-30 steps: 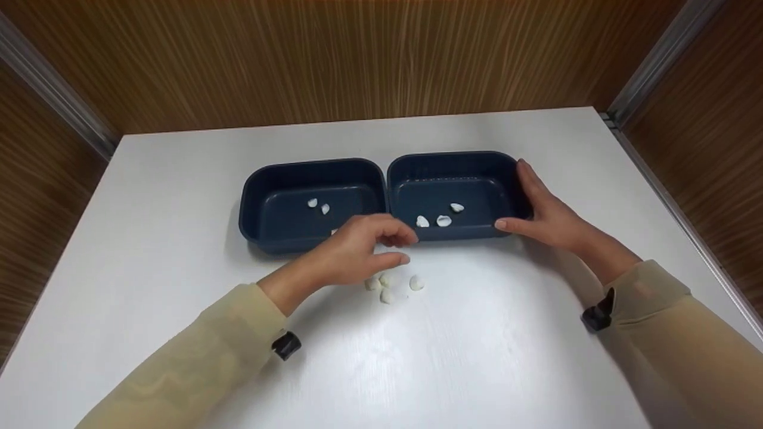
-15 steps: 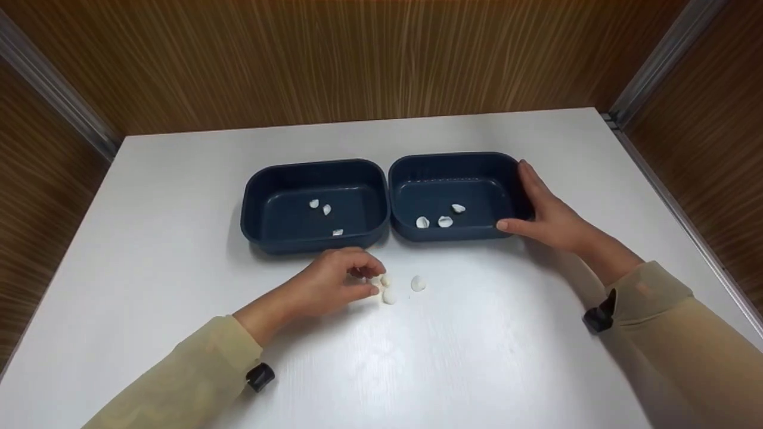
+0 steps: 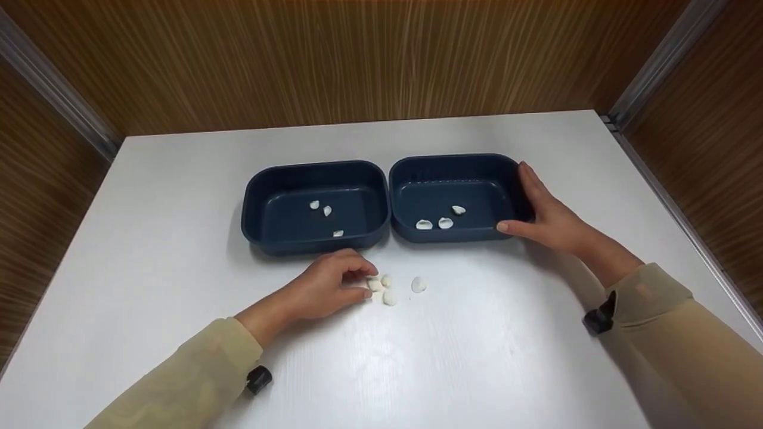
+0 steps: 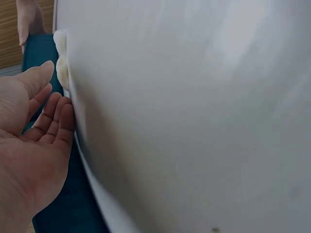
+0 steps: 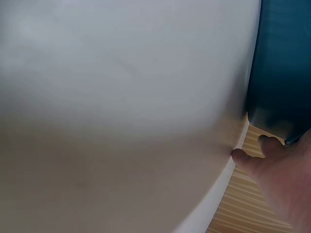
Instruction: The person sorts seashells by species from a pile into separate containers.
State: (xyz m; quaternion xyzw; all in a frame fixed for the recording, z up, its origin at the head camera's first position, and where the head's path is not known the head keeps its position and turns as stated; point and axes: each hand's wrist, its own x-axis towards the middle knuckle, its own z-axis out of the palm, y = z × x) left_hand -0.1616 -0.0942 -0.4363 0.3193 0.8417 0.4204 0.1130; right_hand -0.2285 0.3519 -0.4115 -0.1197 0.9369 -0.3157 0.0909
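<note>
Several small whitish shells [image 3: 389, 297] lie on the white table in front of two dark blue boxes. My left hand [image 3: 322, 287] is beside the leftmost shell [image 3: 374, 285], its thumb and fingers apart on either side of it. In the left wrist view the left hand [image 4: 41, 141] shows a gap between thumb and fingertips, with pale shells [image 4: 61, 63] just beyond. My right hand [image 3: 554, 219] rests against the right box [image 3: 459, 235], thumb at the front wall and fingers stretched along the right end. The right wrist view shows that hand [image 5: 279, 167] near the box's corner [image 5: 272, 114].
The left box [image 3: 310, 245] stands close against the right one and holds 3 white pieces [image 3: 327, 211]. Inside the right box lie 3 white shells [image 3: 445, 223]. One shell [image 3: 419, 284] lies apart on the table. Wood-grain panels [image 3: 357, 59] stand behind and at both sides.
My left hand has come down and left from in front of the boxes to the shells on the table, its fingertips now around the leftmost one. The right hand stays at its box.
</note>
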